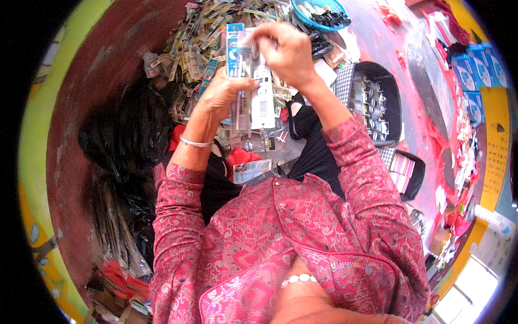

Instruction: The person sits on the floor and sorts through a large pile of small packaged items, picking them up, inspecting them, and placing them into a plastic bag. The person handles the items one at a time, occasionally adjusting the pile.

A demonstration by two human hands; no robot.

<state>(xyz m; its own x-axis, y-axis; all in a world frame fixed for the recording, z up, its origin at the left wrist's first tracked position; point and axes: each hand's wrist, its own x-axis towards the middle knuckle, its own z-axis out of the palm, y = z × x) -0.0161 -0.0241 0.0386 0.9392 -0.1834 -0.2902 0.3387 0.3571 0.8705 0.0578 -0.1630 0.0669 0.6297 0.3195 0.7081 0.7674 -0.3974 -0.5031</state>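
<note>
In front of me, above my lap, I hold up a few narrow clear plastic packages (244,102). One has a blue printed card (232,51) on its left side, and a white card with a barcode (263,105) faces me on the right. My left hand (224,92) is closed round their left edge, with the thumb laid across the front. Fingers of my right hand (286,51) are bent and closed at the packages' top end; they are slightly blurred and their tips are partly hidden.
A large heap of similar packages (199,54) lies beyond my hands. Black plastic bags (129,129) lie to the left. On the right are a black case (396,102) with small packed items, a smaller box (413,175) of pink-and-white cards and, farther off, a blue basket (310,19).
</note>
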